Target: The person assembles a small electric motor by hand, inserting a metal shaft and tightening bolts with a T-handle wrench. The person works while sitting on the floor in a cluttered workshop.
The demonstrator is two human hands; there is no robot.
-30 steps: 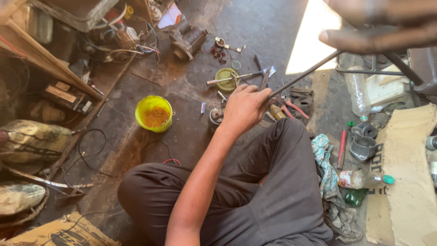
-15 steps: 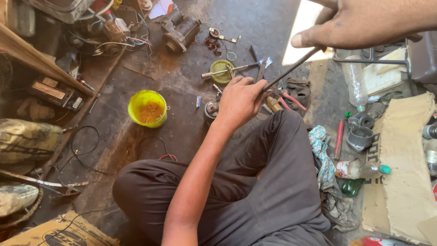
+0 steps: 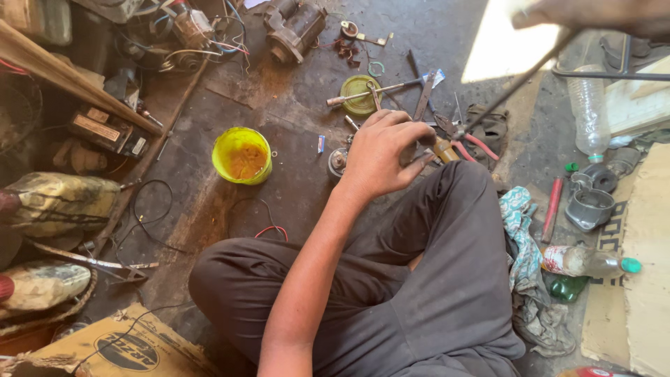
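A stained concrete floor [image 3: 293, 91] of a cluttered workshop fills the frame, with a yellow tub [image 3: 241, 155] left of centre and a motor [image 3: 293, 28] at the top. The work looks midway. At centre the left hand [image 3: 380, 153] has its fingers closed round the lower end of a thin metal rod [image 3: 516, 84]; the right hand [image 3: 593, 15], upper right, grips the top end.

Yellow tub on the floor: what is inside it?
The yellow tub stands open and holds an orange-brown, greasy-looking substance across its bottom. Its near wall hides the part just behind the rim, and what lies beneath the substance cannot be seen.
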